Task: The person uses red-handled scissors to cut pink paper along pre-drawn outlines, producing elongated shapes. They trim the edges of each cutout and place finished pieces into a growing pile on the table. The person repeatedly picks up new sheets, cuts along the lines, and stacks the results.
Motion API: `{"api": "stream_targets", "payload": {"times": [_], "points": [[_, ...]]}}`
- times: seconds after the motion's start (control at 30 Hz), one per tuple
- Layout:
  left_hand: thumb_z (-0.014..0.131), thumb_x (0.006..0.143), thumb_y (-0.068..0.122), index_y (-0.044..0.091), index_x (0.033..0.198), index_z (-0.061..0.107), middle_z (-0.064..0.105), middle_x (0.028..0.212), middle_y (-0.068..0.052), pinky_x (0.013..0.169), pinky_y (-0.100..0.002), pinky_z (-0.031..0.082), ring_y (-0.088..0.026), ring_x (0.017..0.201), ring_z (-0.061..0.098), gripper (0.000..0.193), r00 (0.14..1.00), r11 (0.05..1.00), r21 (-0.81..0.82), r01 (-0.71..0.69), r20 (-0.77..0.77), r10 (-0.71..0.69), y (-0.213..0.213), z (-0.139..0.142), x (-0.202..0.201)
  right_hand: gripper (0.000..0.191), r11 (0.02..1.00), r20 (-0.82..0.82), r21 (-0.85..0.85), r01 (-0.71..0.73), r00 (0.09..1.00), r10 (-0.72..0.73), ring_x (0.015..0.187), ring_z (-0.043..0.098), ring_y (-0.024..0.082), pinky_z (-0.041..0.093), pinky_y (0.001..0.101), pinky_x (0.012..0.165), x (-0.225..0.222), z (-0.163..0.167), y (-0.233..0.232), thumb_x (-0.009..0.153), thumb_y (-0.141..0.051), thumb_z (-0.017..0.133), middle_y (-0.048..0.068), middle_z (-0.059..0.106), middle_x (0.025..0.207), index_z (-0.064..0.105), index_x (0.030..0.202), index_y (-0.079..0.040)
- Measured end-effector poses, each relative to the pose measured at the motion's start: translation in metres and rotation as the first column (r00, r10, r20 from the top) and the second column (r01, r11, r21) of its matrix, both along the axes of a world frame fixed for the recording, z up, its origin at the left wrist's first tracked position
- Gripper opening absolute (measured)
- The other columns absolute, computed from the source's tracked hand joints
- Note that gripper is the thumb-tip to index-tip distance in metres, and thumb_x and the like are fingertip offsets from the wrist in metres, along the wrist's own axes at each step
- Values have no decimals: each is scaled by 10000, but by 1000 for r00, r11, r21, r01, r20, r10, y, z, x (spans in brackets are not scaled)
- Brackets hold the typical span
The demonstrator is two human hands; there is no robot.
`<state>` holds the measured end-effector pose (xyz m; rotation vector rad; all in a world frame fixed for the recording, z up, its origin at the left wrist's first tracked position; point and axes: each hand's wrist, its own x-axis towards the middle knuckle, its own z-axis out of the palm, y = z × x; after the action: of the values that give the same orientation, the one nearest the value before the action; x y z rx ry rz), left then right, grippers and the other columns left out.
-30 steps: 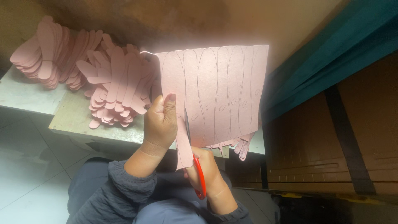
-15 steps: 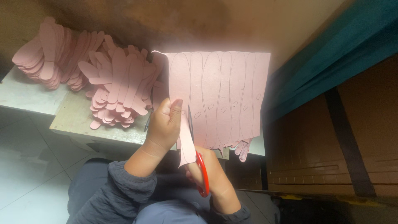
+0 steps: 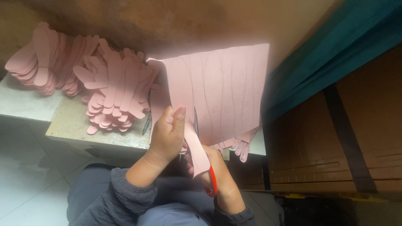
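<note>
The large pink foam sheet marked with long wavy outlines [image 3: 222, 92] is held up in front of the person, above the edge of the worn wooden table [image 3: 71, 125], its drawn lines running away from the body toward the far wall. The left hand [image 3: 167, 136] is clenched on the sheet's near left part, thumb on top, pinching the narrow pink strip [image 3: 196, 152] that is partly cut free and hangs down toward the lap. The right hand [image 3: 220, 173] sits lower and closer to the body, closed around the red-handled scissors [image 3: 209, 178]; only the red loop and a sliver of blade [image 3: 195, 121] beside the left thumb show, so how far the blades are parted cannot be told.

The relation that matters: the cut line lies just right of the left thumb and runs lengthwise, straight away from the right hand, so the scissors point along the strip's long axis, from the near edge toward the far one. The left hand is the nearer one to the uncut part of the sheet; the right is below it, at the strip's lower end.

On the table to the left lie heaps of cut pink foam shapes [image 3: 117, 92], with a second heap [image 3: 42, 58] farther left, both well apart from the hands. More cut pieces [image 3: 240, 142] peek out under the sheet's near right edge.
</note>
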<state>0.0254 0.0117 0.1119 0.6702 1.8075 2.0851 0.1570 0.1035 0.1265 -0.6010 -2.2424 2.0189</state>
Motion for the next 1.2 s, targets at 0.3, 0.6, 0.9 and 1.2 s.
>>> {"api": "stream_targets", "payload": {"times": [0.3, 0.6, 0.9, 1.2], "points": [[499, 1061, 297, 62, 899, 544, 575, 562, -17, 373, -231, 444, -74, 408, 569, 289, 1000, 1000, 28, -14, -11, 14, 2, 2, 6, 339, 1000, -19, -9, 21, 1000, -21, 594, 578, 74, 492, 227, 536, 4, -5, 4, 932, -178, 563, 6, 624, 746, 707, 1183, -1], [501, 1065, 285, 64, 866, 537, 577, 575, -18, 404, -247, 456, -80, 439, 578, 299, 998, 996, 56, -65, 5, 65, 9, -7, 2, 213, 993, -23, 102, 50, 999, -48, 563, 563, 66, 468, 249, 487, 0, -22, 4, 985, -139, 578, 7, 612, 680, 683, 905, 28], [494, 1094, 308, 48, 839, 519, 556, 663, -33, 568, -285, 477, -96, 615, 541, 365, 985, 989, 27, -147, -92, 149, 12, -15, -4, 130, 954, 37, 289, 79, 995, -93, 537, 568, 80, 479, 273, 472, -10, -15, -6, 919, -93, 563, 9, 620, 633, 659, 889, -11], [483, 1113, 315, 8, 872, 506, 545, 679, -113, 606, -348, 454, -184, 618, 506, 391, 879, 906, -43, -420, -266, 395, -2, -9, -34, 100, 964, -33, 264, -38, 998, 49, 620, 559, 63, 480, 257, 537, -2, -28, 3, 829, -44, 627, 16, 647, 685, 685, 883, 16]]}}
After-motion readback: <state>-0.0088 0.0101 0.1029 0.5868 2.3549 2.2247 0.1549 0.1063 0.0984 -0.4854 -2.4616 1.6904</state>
